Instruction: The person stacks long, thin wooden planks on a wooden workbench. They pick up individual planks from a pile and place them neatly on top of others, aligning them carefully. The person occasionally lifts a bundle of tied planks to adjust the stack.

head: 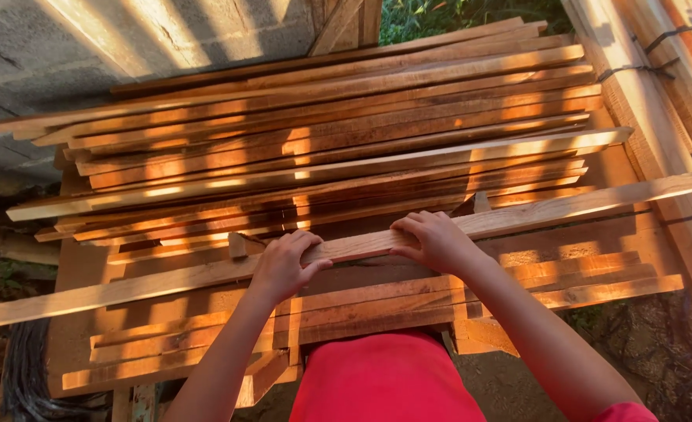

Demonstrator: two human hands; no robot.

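Observation:
A long thin wooden slat (565, 207) runs across the view from lower left to upper right, lying over a stack of similar reddish wooden slats (346, 133). My left hand (283, 264) grips the long slat near its middle, fingers curled over its far edge. About a hand's width to the right, my right hand (433, 241) grips the same slat in the same way. Both arms reach forward from a red shirt at the bottom.
The stack rests on a wooden bench or platform (88, 312) with shorter slats (580, 289) along its near edge. A concrete wall (64, 55) is at upper left. Thick timber beams bound with wire (659, 70) stand at right. Green plants show at the top.

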